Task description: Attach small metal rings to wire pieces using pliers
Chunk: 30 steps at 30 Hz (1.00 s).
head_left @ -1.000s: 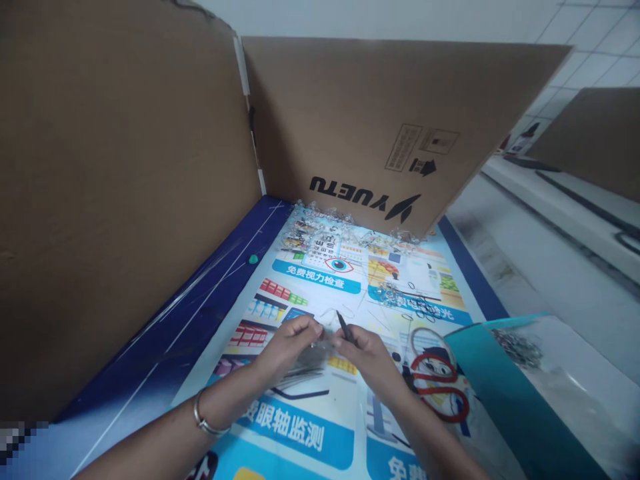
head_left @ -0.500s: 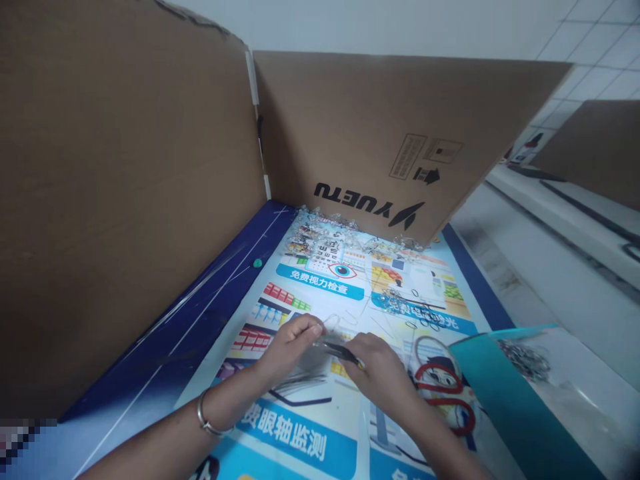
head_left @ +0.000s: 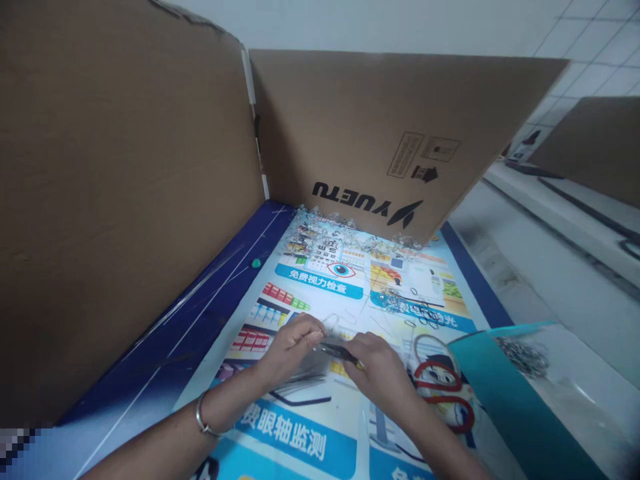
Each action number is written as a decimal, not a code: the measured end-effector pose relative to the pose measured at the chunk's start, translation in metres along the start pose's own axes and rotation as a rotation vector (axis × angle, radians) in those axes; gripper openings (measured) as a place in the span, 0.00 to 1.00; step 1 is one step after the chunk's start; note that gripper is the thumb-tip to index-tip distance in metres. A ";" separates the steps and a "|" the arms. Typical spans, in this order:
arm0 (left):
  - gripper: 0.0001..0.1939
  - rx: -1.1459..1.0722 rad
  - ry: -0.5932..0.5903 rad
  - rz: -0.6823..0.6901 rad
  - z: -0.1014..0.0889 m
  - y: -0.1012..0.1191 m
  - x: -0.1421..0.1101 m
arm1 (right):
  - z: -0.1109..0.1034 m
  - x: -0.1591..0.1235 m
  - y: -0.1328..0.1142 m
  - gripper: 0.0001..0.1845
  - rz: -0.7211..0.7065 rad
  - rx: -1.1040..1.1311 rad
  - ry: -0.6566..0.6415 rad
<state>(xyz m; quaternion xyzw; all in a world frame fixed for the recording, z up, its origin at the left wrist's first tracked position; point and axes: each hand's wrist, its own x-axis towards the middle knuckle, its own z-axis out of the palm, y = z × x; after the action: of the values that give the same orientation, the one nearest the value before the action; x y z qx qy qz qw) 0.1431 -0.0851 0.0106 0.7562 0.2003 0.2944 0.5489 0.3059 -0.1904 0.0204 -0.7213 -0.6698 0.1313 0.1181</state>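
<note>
My right hand (head_left: 377, 363) is wrapped around a pair of dark-jawed pliers (head_left: 336, 350), whose tip points left toward my other hand. My left hand (head_left: 290, 343) is pinched at the plier tip on a thin wire (head_left: 332, 321), part of which curves up just beyond the fingertips. How the jaws meet the wire is too blurred to tell. Below both hands lies a bundle of straight thin wires (head_left: 303, 383) on the printed sheet (head_left: 345, 393).
Red-handled scissors (head_left: 440, 377) lie right of my right hand, beside a teal-edged box (head_left: 500, 387) holding small metal pieces (head_left: 523, 357). Dark rings (head_left: 427, 313) and clear wire pieces (head_left: 393, 300) lie beyond. Cardboard walls (head_left: 360, 133) stand behind and left; a green spool (head_left: 257, 263) sits near them.
Both hands stay in nearly the same place, with the pliers' tip turned very slightly. The whole view has shifted a little.
</note>
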 end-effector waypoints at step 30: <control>0.07 0.124 0.116 0.114 0.004 -0.005 -0.002 | -0.002 -0.005 -0.009 0.09 0.106 -0.077 0.010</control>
<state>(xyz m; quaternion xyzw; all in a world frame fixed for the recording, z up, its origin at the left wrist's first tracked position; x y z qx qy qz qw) 0.1438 -0.0876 0.0048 0.7806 0.2062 0.3555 0.4708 0.2984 -0.1947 0.0257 -0.7603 -0.6347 0.1080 0.0864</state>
